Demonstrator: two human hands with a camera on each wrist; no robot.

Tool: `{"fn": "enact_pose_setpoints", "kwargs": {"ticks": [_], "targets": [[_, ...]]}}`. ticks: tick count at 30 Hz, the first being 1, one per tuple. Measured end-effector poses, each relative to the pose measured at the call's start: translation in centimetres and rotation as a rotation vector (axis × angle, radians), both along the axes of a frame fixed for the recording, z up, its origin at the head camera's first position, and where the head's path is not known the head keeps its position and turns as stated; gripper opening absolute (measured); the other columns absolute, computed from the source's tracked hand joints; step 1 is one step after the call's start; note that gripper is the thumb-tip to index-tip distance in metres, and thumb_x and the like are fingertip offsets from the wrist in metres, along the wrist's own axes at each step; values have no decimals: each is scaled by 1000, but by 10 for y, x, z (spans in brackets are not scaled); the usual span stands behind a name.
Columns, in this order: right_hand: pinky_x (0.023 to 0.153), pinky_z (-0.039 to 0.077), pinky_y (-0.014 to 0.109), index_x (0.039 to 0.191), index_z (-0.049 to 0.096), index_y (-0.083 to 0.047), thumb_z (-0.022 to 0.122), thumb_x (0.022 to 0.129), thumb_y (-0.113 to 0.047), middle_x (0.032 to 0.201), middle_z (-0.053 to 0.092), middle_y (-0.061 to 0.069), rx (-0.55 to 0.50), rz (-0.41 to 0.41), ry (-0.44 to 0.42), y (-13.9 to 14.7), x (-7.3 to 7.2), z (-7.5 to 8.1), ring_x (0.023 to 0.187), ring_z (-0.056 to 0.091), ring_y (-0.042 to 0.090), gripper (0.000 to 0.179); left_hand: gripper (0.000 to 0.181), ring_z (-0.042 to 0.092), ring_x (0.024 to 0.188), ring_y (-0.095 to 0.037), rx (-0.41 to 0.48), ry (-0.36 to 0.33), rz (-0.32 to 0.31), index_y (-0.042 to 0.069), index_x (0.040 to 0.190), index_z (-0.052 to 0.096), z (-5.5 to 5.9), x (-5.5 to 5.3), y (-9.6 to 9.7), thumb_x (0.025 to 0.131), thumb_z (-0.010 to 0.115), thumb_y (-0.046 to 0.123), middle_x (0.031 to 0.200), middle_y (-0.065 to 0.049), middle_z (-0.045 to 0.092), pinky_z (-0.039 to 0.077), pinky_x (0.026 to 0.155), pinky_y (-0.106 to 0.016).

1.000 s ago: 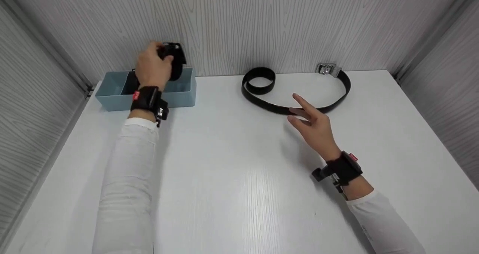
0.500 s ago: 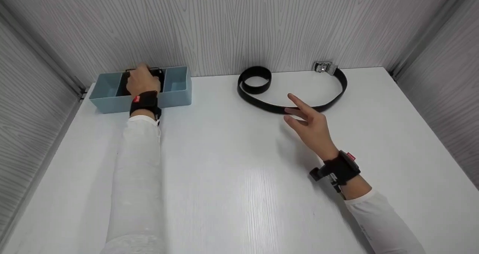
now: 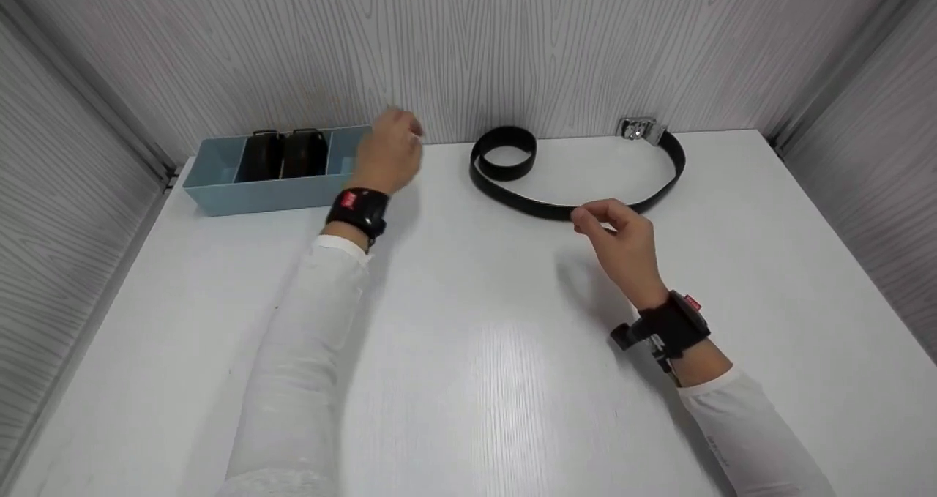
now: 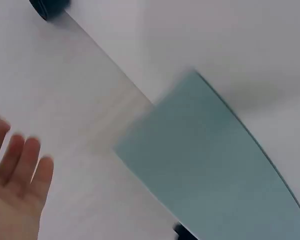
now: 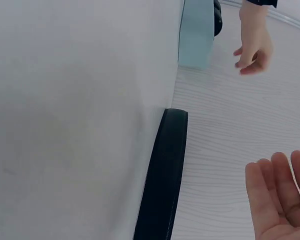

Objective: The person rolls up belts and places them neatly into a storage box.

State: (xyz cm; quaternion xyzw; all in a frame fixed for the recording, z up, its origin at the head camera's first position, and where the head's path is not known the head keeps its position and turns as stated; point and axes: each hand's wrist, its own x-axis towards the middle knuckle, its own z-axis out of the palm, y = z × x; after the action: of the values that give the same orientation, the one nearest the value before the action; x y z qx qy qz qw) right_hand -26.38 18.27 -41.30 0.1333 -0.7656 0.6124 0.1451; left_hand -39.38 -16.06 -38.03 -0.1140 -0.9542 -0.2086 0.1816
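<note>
A light blue box [image 3: 271,195] with compartments stands at the back left. Two coiled black belts [image 3: 304,153] sit side by side in its middle compartment. My left hand [image 3: 390,153] hovers by the box's right end, holding nothing; loosely bent fingers show in the left wrist view. Another black belt [image 3: 527,206] lies on the table, one end curled into a loop, the other bearing a silver buckle [image 3: 639,130]. In front of that belt is my right hand [image 3: 626,252], thumb and index finger close together. Nothing is in its relaxed fingers [image 5: 282,185] in the right wrist view.
The white table [image 3: 468,350] meets a grey wood-grain back wall [image 3: 454,50]. Side panels [image 3: 864,153] rise at left and right. The buckle lies close to the back wall.
My left hand lowered a coiled black belt into the box's middle compartment, let go and moved right. The fingers of my right hand drew together, while its arm stayed nearly in place.
</note>
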Motion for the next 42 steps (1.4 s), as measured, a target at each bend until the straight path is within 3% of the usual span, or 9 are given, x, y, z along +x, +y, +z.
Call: {"fn": "enact_pose_setpoints", "kwargs": {"ticks": [2,5,9,15,21,28,32,36,42], "targets": [[81,59,34,97,73,4,72,100,-13,95,70,16,-8,-28,-3,-1,-1,-2,84,70,18,17,25,59,119,-33,-86,-124,-139,2,125,64,-9,3,30,101,57,6,133,-16,58,52,96,-45],[73,57,30,92,71,3,72,100,-13,90,67,12,12,-49,-18,-3,-2,-4,76,66,14,18,43,46,139,-34,-227,-257,-230,5,143,56,-22,6,67,100,57,6,154,-15,47,45,110,-48],[67,51,23,92,72,-2,74,99,-16,91,70,7,69,-46,-30,-4,-4,-5,79,66,15,16,55,36,149,-34,-330,-352,-204,8,155,46,-29,10,98,101,58,6,163,-14,37,36,118,-51],[69,50,23,97,75,-4,74,99,-20,96,73,7,135,-24,-54,1,-7,-3,86,66,17,16,39,59,124,-30,-317,-365,-222,6,138,62,-26,29,116,99,64,1,135,-15,61,53,98,-45],[67,51,21,101,75,-2,73,100,-22,94,72,6,144,-7,-89,12,-9,3,80,63,15,21,22,65,104,-21,-256,-370,-363,8,121,70,-26,84,127,99,71,9,116,-7,67,57,88,-37],[66,50,22,108,77,-8,72,101,-24,97,74,3,326,53,-81,18,-6,9,81,64,15,18,19,70,94,-21,-408,-254,-524,7,116,70,-30,162,138,99,71,14,111,-6,68,60,74,-38],[71,50,27,115,77,-10,72,100,-27,106,75,4,469,102,-117,17,-2,15,88,67,20,23,16,70,87,-17,-456,-211,-588,9,113,70,-24,193,139,102,68,21,106,-4,67,59,68,-35],[72,52,31,120,75,-7,74,98,-25,110,76,7,573,155,-172,15,0,16,88,70,24,28,16,69,95,-18,-408,-240,-576,10,115,71,-13,192,135,103,67,19,109,-5,67,60,71,-35],[66,51,32,126,71,-2,77,93,-22,101,76,10,700,207,-251,12,1,11,76,68,19,39,47,63,112,-26,-362,-430,-363,6,128,66,3,160,122,89,85,24,121,-9,66,58,85,-42]]}}
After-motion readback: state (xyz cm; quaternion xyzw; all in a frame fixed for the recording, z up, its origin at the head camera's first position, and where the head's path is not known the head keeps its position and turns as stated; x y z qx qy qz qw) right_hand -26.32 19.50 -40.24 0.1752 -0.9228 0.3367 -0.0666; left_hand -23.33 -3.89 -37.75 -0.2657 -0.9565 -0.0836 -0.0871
